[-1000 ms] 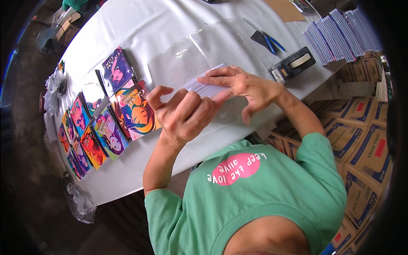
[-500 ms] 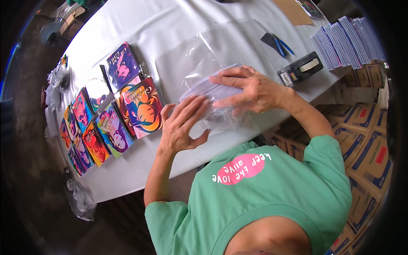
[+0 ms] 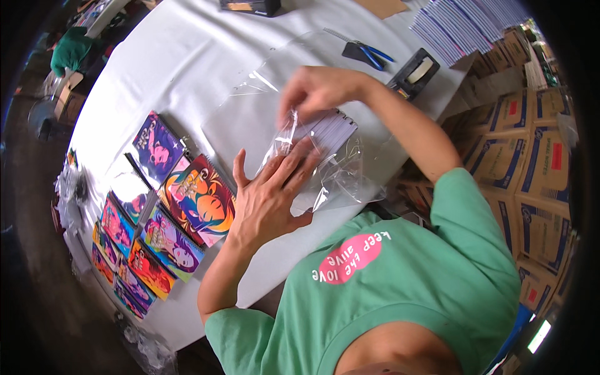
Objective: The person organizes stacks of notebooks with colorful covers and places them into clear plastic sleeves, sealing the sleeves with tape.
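On the white-covered table lies a stack of spiral-bound notebooks [image 3: 337, 130], seen by its pale page edges and partly covered by a clear plastic sheet [image 3: 344, 172]. My left hand [image 3: 269, 197] presses flat on the stack through the film, its fingers stretched and thumb apart. Above the far side of the stack, my right hand [image 3: 315, 94] is curled and slightly blurred. A fold of the film rises to its fingertips, which look pinched on it. Under my hands most of the stack is hidden.
Colourful spiral notebooks [image 3: 200, 197] stand in rows to the left. Blue-handled pliers [image 3: 372, 56] and a black tape dispenser [image 3: 415, 74] lie at the far right. Stacked notebooks [image 3: 459, 28] rise behind them. Cardboard boxes [image 3: 500, 147] are piled right of the table.
My right hand has left the stack's right side, moved up and left, and curled at the film. My left hand now lies flat on the stack. The whole view has shifted.
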Action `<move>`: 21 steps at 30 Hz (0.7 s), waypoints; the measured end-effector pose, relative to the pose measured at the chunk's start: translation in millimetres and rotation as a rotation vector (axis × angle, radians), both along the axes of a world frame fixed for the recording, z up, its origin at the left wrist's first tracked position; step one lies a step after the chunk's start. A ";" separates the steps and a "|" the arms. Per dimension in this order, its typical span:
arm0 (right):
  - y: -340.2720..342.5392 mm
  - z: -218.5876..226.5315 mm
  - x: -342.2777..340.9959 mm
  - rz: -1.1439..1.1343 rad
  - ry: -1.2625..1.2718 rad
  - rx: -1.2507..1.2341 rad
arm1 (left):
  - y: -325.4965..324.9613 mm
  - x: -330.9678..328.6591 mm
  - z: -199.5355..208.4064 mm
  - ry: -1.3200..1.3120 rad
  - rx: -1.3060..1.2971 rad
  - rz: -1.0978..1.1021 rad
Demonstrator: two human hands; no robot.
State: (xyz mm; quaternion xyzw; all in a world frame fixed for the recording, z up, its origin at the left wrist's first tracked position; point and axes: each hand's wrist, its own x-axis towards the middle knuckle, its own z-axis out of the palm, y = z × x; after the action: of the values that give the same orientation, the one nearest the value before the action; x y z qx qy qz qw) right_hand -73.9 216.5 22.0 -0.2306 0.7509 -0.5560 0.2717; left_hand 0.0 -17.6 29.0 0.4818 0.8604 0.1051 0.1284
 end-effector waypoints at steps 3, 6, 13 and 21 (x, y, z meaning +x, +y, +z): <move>-32.0 14.5 -13.7 -0.191 0.187 -0.346 | 1.4 -2.7 -0.4 0.036 0.066 -0.039; 3.2 13.5 -3.9 -0.432 0.362 -0.642 | -2.0 -6.7 -0.9 0.034 0.104 -0.004; 146.0 -133.5 122.4 -1.745 0.405 0.788 | -1.4 -10.4 -2.7 -0.008 0.151 -0.029; 175.8 -208.8 163.4 -1.930 0.329 0.339 | -2.7 -11.2 -2.6 0.002 0.138 -0.045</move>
State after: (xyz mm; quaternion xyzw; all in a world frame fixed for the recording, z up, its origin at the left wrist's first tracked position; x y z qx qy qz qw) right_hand 89.6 392.3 -186.8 0.4471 0.7147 -0.3852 -0.3753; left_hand -11.2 -20.3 26.4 0.5087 0.8403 0.1608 0.0962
